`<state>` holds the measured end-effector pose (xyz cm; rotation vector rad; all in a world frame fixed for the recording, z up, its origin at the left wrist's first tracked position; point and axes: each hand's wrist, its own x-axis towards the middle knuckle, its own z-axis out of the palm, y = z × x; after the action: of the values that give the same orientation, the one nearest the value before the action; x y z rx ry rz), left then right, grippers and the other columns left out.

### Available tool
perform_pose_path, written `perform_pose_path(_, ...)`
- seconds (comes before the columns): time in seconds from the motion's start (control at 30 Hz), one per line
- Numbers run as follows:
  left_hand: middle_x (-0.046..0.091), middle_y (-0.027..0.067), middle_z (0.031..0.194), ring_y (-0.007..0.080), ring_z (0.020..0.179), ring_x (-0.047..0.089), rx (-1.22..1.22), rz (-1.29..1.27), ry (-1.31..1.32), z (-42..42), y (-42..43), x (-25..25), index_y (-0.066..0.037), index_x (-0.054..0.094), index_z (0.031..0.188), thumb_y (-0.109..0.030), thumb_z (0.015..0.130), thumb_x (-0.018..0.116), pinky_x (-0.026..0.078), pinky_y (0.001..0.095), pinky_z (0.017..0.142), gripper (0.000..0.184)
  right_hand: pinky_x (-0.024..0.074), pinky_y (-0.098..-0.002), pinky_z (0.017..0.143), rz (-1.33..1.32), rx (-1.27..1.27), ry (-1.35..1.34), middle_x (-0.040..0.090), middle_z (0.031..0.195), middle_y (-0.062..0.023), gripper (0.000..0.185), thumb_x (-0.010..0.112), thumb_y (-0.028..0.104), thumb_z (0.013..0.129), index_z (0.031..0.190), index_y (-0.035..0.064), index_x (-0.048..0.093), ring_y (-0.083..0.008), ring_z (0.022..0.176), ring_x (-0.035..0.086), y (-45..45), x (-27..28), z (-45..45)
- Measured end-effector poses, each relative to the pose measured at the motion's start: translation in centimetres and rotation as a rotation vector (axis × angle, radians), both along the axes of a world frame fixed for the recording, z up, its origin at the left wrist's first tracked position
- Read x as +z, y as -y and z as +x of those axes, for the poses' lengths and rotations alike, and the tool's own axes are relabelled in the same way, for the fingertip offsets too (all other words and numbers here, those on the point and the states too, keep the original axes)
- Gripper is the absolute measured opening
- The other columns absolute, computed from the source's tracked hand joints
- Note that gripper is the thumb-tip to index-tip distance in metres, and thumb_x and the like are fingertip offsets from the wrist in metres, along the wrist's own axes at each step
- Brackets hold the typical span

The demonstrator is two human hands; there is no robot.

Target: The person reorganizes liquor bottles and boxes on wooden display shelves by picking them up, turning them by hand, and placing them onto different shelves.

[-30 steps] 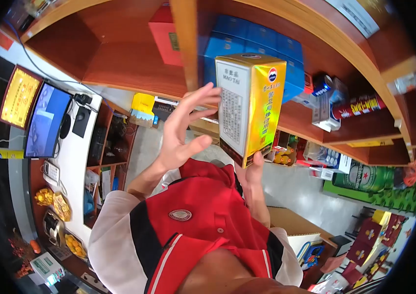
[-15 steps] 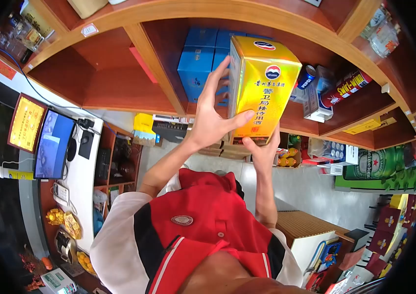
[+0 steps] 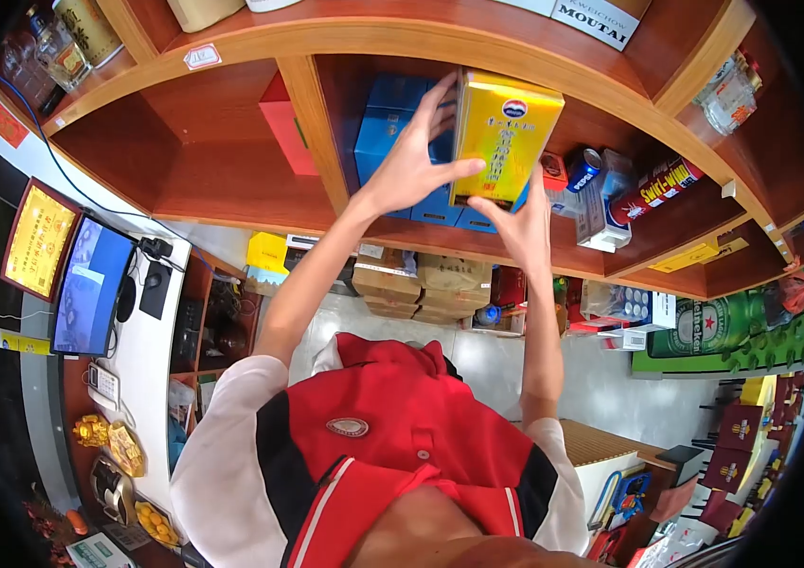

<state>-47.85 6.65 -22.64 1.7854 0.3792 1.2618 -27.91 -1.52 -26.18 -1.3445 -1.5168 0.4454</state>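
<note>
A yellow and gold box (image 3: 506, 137) stands upright between my two hands, at the opening of a wooden shelf compartment. My left hand (image 3: 411, 161) is on the box's left side, its thumb across the lower front and its other fingers partly hidden behind the edge. At the lower right, my right hand (image 3: 523, 218) grips the box with its thumb near the bottom edge. Several blue boxes (image 3: 378, 142) sit in the compartment behind it. A small red box (image 3: 554, 171) and a blue Pepsi can (image 3: 584, 168) are to the right.
A red box (image 3: 288, 125) stands in the compartment to the left. The shelf edge (image 3: 402, 36) curves above my hands. Further right is a red spray can (image 3: 657, 189). Cardboard boxes (image 3: 454, 275) are below the shelf, and a monitor (image 3: 91, 287) stands at left.
Both hands have carried the yellow box up and forward to the shelf compartment. Its printed front has turned toward me, and my left hand has closed onto its side.
</note>
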Motion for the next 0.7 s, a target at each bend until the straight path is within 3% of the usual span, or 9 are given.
perform_pose_path(0.13,0.029,0.0247,0.163,0.0356,0.150,0.035,0.048,0.043,-0.032,-0.3,-2.6,-0.4,0.003,0.011,0.163,-0.028,0.089,0.082,0.029,0.0465,0.125,0.107,0.0511,-0.0458,0.103,0.037,0.044,0.110,0.063,0.134,-0.0268,0.091,0.093,0.019,0.074,0.147,-0.0009,0.041,-0.0386,0.125,0.063,-2.7,2.2,-0.6)
perform_pose_path(0.2,0.032,0.0255,0.162,0.0329,0.151,0.035,0.162,0.094,-0.133,-0.7,-4.3,-1.3,0.002,0.009,0.164,-0.022,0.092,0.080,0.030,0.0455,0.124,0.103,0.0558,-0.0441,0.096,-0.034,0.138,0.075,0.068,0.125,-0.0265,0.088,0.093,0.020,0.075,0.141,-0.0014,0.040,-0.0390,0.117,0.068,-4.6,2.6,-1.0)
perform_pose_path(0.33,0.028,0.0286,0.165,0.0385,0.152,0.032,0.339,0.144,-0.177,-1.1,-4.6,-0.8,0.006,0.020,0.161,-0.026,0.097,0.074,0.026,0.0449,0.125,0.089,0.0590,-0.0434,0.089,-0.027,0.195,0.047,0.072,0.118,-0.0259,0.087,0.094,0.022,0.075,0.137,-0.0016,0.038,-0.0399,0.110,0.072,-8.5,1.9,-2.2)
perform_pose_path(0.37,0.028,0.0303,0.164,0.0433,0.151,0.033,0.414,0.128,-0.182,-1.0,-4.3,-0.9,0.006,0.027,0.159,-0.023,0.099,0.069,0.027,0.0449,0.124,0.078,0.0593,-0.0441,0.089,-0.048,0.144,0.109,0.072,0.118,-0.0263,0.087,0.094,0.022,0.074,0.137,-0.0020,0.038,-0.0400,0.111,0.071,-9.5,2.0,-2.5)
perform_pose_path(0.4,0.028,0.0303,0.164,0.0433,0.151,0.033,0.427,0.125,-0.170,-0.7,-3.8,-1.4,0.006,0.027,0.159,-0.023,0.099,0.069,0.027,0.0449,0.124,0.078,0.0596,-0.0447,0.089,-0.067,0.094,0.172,0.072,0.119,-0.0266,0.088,0.094,0.022,0.074,0.137,-0.0025,0.038,-0.0400,0.111,0.071,-10.3,2.0,-3.0)
perform_pose_path(0.47,0.030,0.0316,0.162,0.0472,0.149,0.033,0.708,0.183,-0.059,0.0,-2.2,-2.7,0.004,0.029,0.159,-0.014,0.099,0.065,0.029,0.0461,0.122,0.072,0.0593,-0.0452,0.090,-0.060,0.112,0.162,0.071,0.120,-0.0270,0.088,0.094,0.022,0.074,0.138,-0.0029,0.037,-0.0404,0.111,0.071,-11.6,2.0,-3.9)
perform_pose_path(0.5,0.033,0.0314,0.160,0.0483,0.147,0.035,0.702,0.194,0.004,-0.1,0.0,-2.5,0.001,0.033,0.158,-0.006,0.098,0.060,0.031,0.0475,0.121,0.066,0.0590,-0.0456,0.090,-0.052,0.119,0.138,0.071,0.120,-0.0275,0.089,0.093,0.022,0.074,0.139,-0.0032,0.037,-0.0407,0.111,0.071,-12.4,2.3,-4.4)
perform_pose_path(0.6,0.055,0.0228,0.139,0.0385,0.130,0.054,0.645,0.351,0.065,-2.3,6.0,-4.1,0.002,0.063,0.132,0.003,0.091,0.064,0.043,0.0456,0.112,0.041,0.0574,-0.0461,0.095,-0.061,0.147,0.186,0.070,0.122,-0.0280,0.097,0.094,0.025,0.074,0.144,-0.0030,0.033,-0.0420,0.114,0.070,-14.8,3.1,-6.2)
perform_pose_path(0.7,0.063,0.0195,0.116,0.0310,0.106,0.062,0.800,0.488,0.091,-7.0,9.7,-5.9,0.000,0.068,0.117,0.003,0.087,0.067,0.053,0.0396,0.090,0.030,0.0557,-0.0450,0.095,0.048,0.116,0.294,0.071,0.122,-0.0246,0.089,0.095,0.029,0.071,0.139,-0.0043,0.048,-0.0417,0.110,0.070,-18.8,1.8,-7.5)
